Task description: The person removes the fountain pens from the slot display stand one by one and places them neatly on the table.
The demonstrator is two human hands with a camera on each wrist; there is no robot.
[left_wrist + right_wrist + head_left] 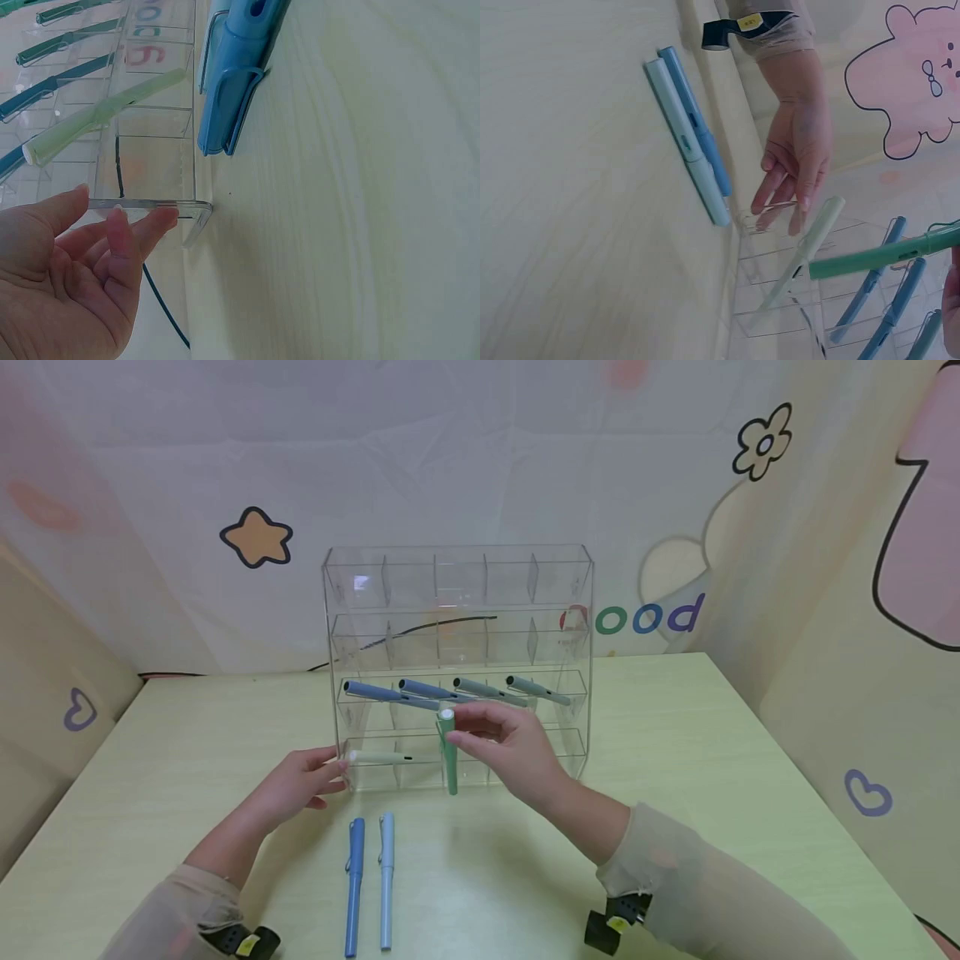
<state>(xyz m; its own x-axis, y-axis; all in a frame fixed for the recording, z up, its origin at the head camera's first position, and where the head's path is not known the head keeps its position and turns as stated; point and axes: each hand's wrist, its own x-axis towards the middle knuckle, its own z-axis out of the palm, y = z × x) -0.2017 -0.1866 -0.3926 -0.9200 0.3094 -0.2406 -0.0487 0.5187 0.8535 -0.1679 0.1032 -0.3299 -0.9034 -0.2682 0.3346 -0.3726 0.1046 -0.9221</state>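
Note:
My right hand (513, 747) pinches a green pen (450, 760) near its capped upper end, in front of the clear rack (588, 693). The pen points downward in the head view. At the rack's lower left side, my left hand (300, 785) touches the side panel with spread, relaxed fingers (161, 225). A pale green pen (378, 757) lies in the bottom row's left part, close to that hand. One row up rest two blue pens (371, 691) and two grey-green pens (536, 689), caps toward the front. The right hand's fingers are mostly out of the right wrist view.
On the table (637, 860) before the rack lie a darker blue pen (355, 885) and a light blue pen (386, 881), side by side. The rack has several divided rows; its upper two hold no pens. A printed cloth (480, 485) hangs behind it.

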